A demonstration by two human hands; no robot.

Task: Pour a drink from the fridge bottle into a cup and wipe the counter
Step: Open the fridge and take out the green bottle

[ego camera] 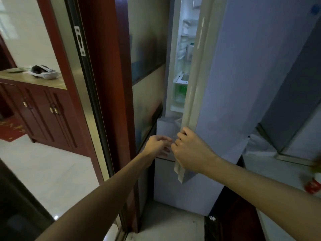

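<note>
1. The left hand [159, 145] was held just beside the lower edge of the fridge door [243, 84] with its fingers curled. Because of blur, it could not be told whether anything was grasped.
2. The right hand [189, 150] was wrapped round that door edge, and the door stood only narrowly ajar.
3. Through the gap a pale-capped bottle [189, 51] was made out on a shelf inside the fridge, well above both hands. No cup was seen.
4. Two risks were judged. The left fingers could be pinched between door edge and cabinet if the door were let swing back. The bottle could be knocked against the door if it were reached for through so slim an opening.
5. On the left, the wooden frame [104, 84] was set close to the fridge, so little room was left there. The door was judged to need swinging out towards the worktop [257, 160] on the right. A blurred red container [312, 186] stood there and could be struck.
</note>
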